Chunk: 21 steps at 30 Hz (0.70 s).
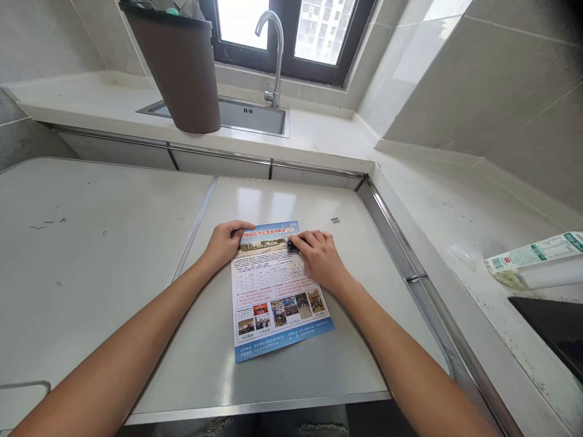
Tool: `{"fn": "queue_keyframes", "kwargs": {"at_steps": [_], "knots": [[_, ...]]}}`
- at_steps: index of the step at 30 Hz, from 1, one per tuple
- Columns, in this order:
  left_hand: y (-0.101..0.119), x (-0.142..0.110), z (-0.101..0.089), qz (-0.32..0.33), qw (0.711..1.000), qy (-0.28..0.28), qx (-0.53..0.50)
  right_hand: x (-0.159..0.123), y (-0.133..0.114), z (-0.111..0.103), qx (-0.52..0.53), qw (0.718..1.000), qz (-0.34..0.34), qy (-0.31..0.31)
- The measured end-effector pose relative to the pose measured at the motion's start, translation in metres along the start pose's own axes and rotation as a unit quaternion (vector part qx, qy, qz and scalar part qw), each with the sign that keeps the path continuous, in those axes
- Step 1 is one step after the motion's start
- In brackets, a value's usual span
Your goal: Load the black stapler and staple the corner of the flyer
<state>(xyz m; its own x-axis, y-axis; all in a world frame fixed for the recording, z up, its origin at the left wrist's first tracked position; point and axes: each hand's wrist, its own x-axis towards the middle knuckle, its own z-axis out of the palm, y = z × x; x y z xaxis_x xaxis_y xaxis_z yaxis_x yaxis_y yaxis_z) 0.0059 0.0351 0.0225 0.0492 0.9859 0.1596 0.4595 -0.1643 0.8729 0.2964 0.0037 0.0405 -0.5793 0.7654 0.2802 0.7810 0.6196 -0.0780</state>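
A printed flyer point(276, 297) with red and blue text and small photos lies flat on a white tabletop point(291, 200). My left hand point(225, 243) rests on the flyer's top left corner, fingers curled over its edge. My right hand point(319, 255) lies on the upper right part of the sheet, fingers closed around a small dark object point(292, 246) pressed to the paper. I cannot make out what the dark object is.
A brown bin point(182, 67) stands on the counter in front of a steel sink point(248, 115) with a tap point(273, 48). A small metal piece point(335, 220) lies on the table. A white package point(537, 258) and a black hob point(553, 328) are at right.
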Motion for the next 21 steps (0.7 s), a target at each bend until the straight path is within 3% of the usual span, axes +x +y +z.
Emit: {"fn": "queue_keyframes", "kwargs": {"at_steps": [5,15,21], "knots": [[0.000,0.001,0.000,-0.002,1.000,-0.011,0.021,-0.002,0.015,-0.004,0.032,0.998,0.040,0.020],[0.001,0.001,0.000,0.005,1.000,-0.013,0.028,-0.007,0.043,-0.005,0.051,0.967,0.235,0.080],[0.001,0.001,0.001,0.000,1.000,-0.014,0.022,-0.004,0.019,-0.014,0.103,0.960,0.183,0.188]]}}
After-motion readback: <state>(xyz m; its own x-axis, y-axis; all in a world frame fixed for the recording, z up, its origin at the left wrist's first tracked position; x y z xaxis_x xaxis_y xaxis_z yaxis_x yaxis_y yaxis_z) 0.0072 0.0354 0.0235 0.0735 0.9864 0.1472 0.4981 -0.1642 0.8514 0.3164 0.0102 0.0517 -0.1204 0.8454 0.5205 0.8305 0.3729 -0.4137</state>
